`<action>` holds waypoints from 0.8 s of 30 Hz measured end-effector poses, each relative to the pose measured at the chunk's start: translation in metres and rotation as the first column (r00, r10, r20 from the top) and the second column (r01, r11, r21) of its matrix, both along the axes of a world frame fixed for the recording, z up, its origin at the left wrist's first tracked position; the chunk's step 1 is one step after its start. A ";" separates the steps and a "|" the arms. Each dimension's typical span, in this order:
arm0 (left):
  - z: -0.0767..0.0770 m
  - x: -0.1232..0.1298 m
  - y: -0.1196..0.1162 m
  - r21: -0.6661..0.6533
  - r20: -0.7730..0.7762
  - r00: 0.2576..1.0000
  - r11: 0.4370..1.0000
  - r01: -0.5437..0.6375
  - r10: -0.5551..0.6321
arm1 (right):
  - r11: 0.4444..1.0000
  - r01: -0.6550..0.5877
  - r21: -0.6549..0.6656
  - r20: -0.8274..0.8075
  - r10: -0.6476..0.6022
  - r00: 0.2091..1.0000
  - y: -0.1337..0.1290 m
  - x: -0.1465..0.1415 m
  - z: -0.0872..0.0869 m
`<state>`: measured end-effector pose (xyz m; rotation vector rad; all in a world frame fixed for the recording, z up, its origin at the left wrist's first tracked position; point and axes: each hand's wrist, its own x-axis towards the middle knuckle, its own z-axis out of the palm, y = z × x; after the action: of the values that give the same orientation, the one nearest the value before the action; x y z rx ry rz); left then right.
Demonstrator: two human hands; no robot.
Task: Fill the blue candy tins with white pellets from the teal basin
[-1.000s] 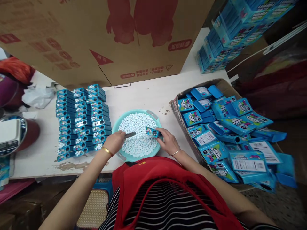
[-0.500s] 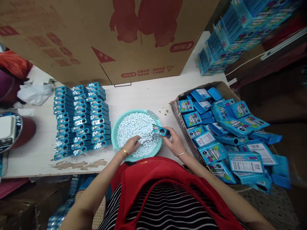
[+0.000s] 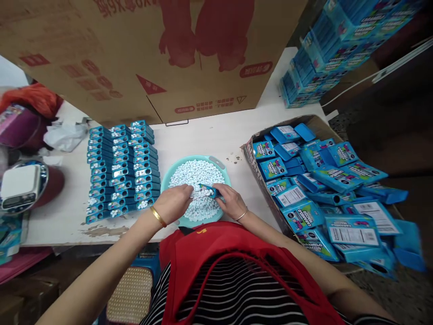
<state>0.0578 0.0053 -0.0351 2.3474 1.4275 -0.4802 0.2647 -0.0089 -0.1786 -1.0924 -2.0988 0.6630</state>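
Note:
In the head view my right hand (image 3: 232, 202) grips a small blue candy box (image 3: 210, 191) over the teal basin (image 3: 165, 179). White candies lie at the top of this box. My left hand (image 3: 174, 202) is closed at the box's left end, fingertips pinched together. Whitish bits show at those fingertips, but what they hold is too small to make out. Below both hands, many small white candies (image 3: 199, 170) fill the basin. Left of it, blue boxes (image 3: 123, 169) stand in three rows, several with white candies on top.
A carton (image 3: 252, 164) heaped with blue boxes stands at the right. Behind the basin rises a large cardboard box (image 3: 203, 85). Wrapped stacks of blue boxes (image 3: 314, 67) are at the back right. A scale (image 3: 20, 185) rests on a red bucket at the left.
My left hand has risen from the candies to the box's end. My right hand has brought the box left and down, over the middle of the basin. The camera view has shifted slightly.

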 end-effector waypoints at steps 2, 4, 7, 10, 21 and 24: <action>0.010 0.015 0.000 0.027 -0.088 0.996 0.999 0.018 -0.016 | 1.000 -0.014 -0.007 -0.008 0.014 1.000 -0.001 -0.003 0.000; 0.020 0.028 -0.003 0.053 -0.144 0.989 0.998 0.046 -0.038 | 1.000 -0.020 -0.016 -0.017 0.020 1.000 -0.001 -0.005 -0.002; 0.035 0.039 -0.006 0.070 -0.174 0.982 0.993 0.090 -0.076 | 1.000 -0.023 -0.019 -0.047 0.022 0.999 -0.003 -0.005 -0.005; 0.041 0.029 -0.011 0.096 -0.075 0.995 0.993 0.075 -0.068 | 0.998 -0.037 -0.048 -0.110 0.031 0.993 -0.007 -0.002 -0.008; -0.026 -0.046 -0.088 -0.004 0.291 0.937 0.980 -0.199 0.192 | 0.870 -0.451 -0.200 -0.333 0.373 0.866 -0.037 -0.045 0.023; -0.027 -0.082 -0.112 0.011 0.345 0.884 0.940 -0.341 0.316 | 0.858 -0.468 -0.214 -0.283 0.404 0.870 -0.039 -0.054 0.027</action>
<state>-0.0240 -0.1072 -0.0620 2.0456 1.6419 0.0694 0.2102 -0.0479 -0.1514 -0.6247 -2.1040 1.2743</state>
